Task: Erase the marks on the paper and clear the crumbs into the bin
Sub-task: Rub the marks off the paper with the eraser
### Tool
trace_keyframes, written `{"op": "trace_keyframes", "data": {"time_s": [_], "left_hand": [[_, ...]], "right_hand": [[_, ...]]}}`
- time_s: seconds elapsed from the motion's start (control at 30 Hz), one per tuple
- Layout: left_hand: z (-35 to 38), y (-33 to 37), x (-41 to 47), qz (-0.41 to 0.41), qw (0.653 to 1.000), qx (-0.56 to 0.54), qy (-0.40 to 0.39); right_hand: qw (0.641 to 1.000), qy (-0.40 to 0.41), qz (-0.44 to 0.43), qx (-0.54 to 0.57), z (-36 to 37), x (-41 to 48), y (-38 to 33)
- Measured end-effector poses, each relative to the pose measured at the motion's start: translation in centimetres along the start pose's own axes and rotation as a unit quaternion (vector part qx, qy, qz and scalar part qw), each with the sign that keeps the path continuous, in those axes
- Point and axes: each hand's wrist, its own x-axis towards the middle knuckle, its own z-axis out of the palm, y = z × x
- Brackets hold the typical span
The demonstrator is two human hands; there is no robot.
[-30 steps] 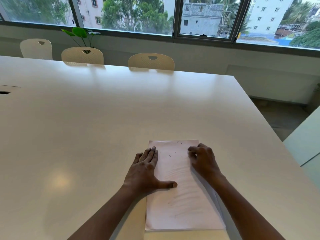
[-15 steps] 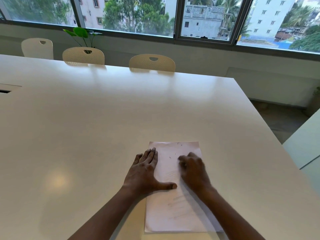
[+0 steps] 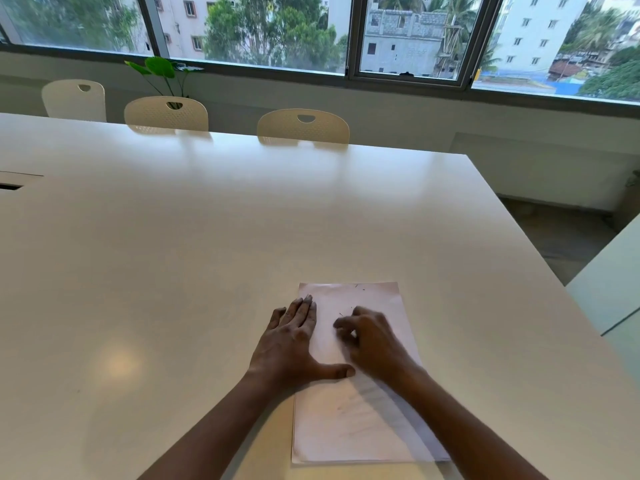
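Observation:
A white sheet of paper point(image 3: 360, 424) lies lengthwise on the white table point(image 3: 207, 254) near its front edge. Faint pencil marks point(image 3: 346, 407) show on its lower half, and a few dark crumbs point(image 3: 358, 287) sit near its far edge. My left hand point(image 3: 291, 344) lies flat on the paper's left edge, fingers together and thumb stretched across the sheet. My right hand point(image 3: 374, 341) rests on the middle of the paper with its fingers curled down and blurred. Whatever is under those fingers is hidden. No bin is in view.
Three pale chairs point(image 3: 303, 126) stand along the table's far side, with a green plant point(image 3: 162, 69) behind them under the windows. A cable slot point(image 3: 10, 186) is cut into the table at far left. A second table point(image 3: 609, 289) stands to the right across a floor gap.
My right hand has slid left and slightly nearer across the paper, from its right edge to its middle. My left hand has stayed in place.

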Motion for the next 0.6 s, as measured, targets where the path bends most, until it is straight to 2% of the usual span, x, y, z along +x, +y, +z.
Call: {"op": "trace_keyframes", "data": {"time_s": [0.13,0.2,0.3,0.37,0.47,0.53,0.6], "left_hand": [[0.0,0.0,-0.1,-0.003,1.0,-0.003,-0.001],[-0.1,-0.1,0.0,-0.001,1.0,-0.005,-0.003],[-0.1,-0.1,0.1,0.001,1.0,-0.001,-0.007],[0.0,-0.2,0.1,0.003,1.0,-0.001,-0.006],[0.1,-0.2,0.0,-0.001,1.0,-0.001,-0.001],[0.0,-0.1,0.0,0.002,1.0,-0.002,0.0],[0.0,-0.2,0.1,0.006,1.0,0.003,0.002]], "right_hand": [[0.988,0.092,0.113,-0.046,-1.3,1.9,2.9],[0.995,0.063,0.069,-0.035,-0.2,1.5,1.5],[0.999,-0.039,-0.03,-0.004,0.8,0.5,-0.9],[1.0,-0.014,-0.005,-0.006,0.0,1.6,0.4],[0.992,0.074,0.095,-0.025,-1.1,2.5,2.5],[0.994,0.068,0.077,-0.035,-0.2,2.0,1.5],[1.0,0.008,0.015,-0.004,1.1,0.7,-0.6]]}}
